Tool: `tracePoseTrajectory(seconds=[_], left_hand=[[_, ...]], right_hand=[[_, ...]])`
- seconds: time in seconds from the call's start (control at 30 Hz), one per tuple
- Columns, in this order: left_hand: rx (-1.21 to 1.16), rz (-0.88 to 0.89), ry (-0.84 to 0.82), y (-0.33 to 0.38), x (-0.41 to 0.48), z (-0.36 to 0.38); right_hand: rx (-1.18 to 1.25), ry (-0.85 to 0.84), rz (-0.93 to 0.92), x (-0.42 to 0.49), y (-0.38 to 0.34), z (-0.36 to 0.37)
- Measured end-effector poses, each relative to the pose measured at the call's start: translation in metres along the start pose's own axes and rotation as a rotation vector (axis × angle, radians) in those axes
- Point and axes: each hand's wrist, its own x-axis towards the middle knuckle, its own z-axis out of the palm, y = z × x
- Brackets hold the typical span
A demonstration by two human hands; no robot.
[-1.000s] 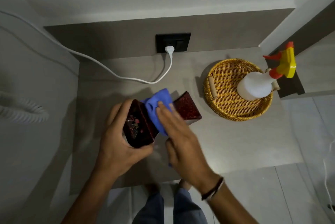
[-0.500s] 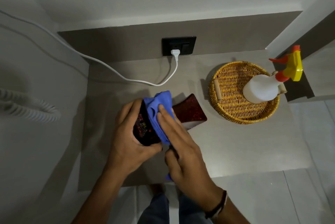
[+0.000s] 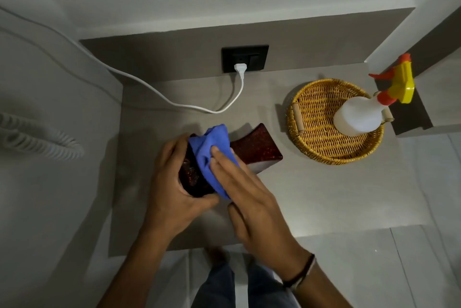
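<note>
My left hand (image 3: 174,183) grips a dark red lacquered piece (image 3: 190,178), a lid or tray with a speckled pattern, tilted above the grey shelf (image 3: 311,195). A blue cloth (image 3: 212,155) lies over this piece, and my right hand (image 3: 247,190) presses on the cloth with straight fingers. A matching dark red box (image 3: 259,149) rests on the shelf just behind my right hand. Much of the held piece is hidden by the cloth and my fingers.
A round wicker basket (image 3: 314,133) stands at the right with a white spray bottle (image 3: 359,115) lying in it, its yellow and red nozzle (image 3: 399,81) sticking out. A white plug and cable (image 3: 239,68) run from a black wall socket. A coiled cord (image 3: 37,138) hangs at left.
My right hand has slid the blue cloth down and leftwards across the held piece, which my left hand keeps gripping. The cloth now covers more of it.
</note>
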Motion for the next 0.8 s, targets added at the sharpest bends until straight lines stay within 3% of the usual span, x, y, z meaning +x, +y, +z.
tracePoseTrajectory(seconds=[0.07, 0.17, 0.3, 0.4, 0.47, 0.53, 0.63, 0.8], left_hand=[[0.012, -0.023, 0.011, -0.004, -0.006, -0.002], [0.041, -0.017, 0.030, -0.007, -0.010, -0.001], [-0.058, -0.179, 0.094, -0.010, -0.012, -0.004], [-0.197, -0.380, 0.152, -0.010, -0.011, -0.005], [-0.275, -0.472, 0.168, -0.008, -0.008, -0.005], [-0.240, -0.494, 0.121, -0.002, -0.006, -0.009], [-0.159, -0.435, -0.078, 0.005, -0.001, -0.018], [-0.011, -0.233, -0.279, 0.000, 0.000, -0.026]], right_hand=[[-0.222, 0.010, 0.065, -0.002, 0.031, -0.014], [-0.324, 0.022, 0.373, -0.002, 0.073, -0.039], [0.000, 0.338, 0.594, -0.004, 0.088, -0.052], [0.345, 0.335, 0.732, -0.001, 0.077, -0.050], [0.450, 0.314, 0.747, 0.003, 0.070, -0.049], [0.469, 0.320, 0.767, 0.010, 0.069, -0.049], [0.503, 0.333, 0.810, 0.021, 0.076, -0.052], [0.488, 0.279, 0.826, 0.033, 0.085, -0.058]])
